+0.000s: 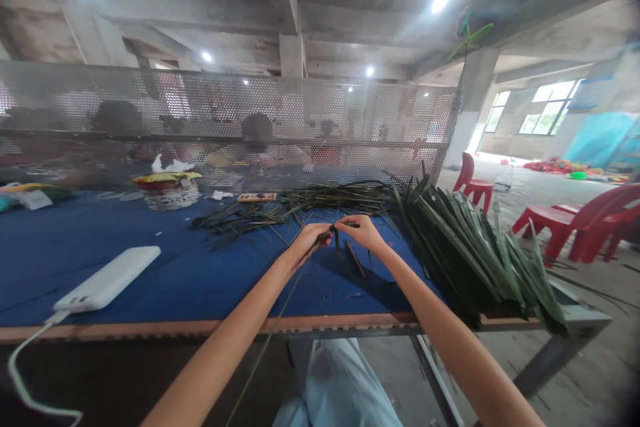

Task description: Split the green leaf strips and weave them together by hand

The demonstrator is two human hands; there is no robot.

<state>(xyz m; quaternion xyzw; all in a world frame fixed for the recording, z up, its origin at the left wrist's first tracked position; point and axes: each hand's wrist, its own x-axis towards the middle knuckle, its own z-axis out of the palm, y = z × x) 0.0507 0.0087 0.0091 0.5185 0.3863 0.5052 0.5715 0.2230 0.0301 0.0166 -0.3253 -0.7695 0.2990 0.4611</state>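
Observation:
Above the blue tabletop, my left hand [314, 237] is closed on long, narrow green leaf strips [334, 229]. Part of the bundle trails back along my left wrist, and one thin strand hangs over the table edge. My right hand [364, 232] pinches the same strips from the other side, its fingertips close to those of my left hand. A short strip end dangles between the two hands. The strips' fine detail is too small to make out. Beneath my right hand a thin brownish sliver [355, 259] shows against the table.
A thick stack of broad green leaves [465, 247] covers the table's right end. Loose leaf strips [330, 199] lie along the back. A white power bank [107, 279] with cable, a woven basket [173, 195] and a perforated metal screen [210, 107] stand around. Red chairs [580, 223] are at right.

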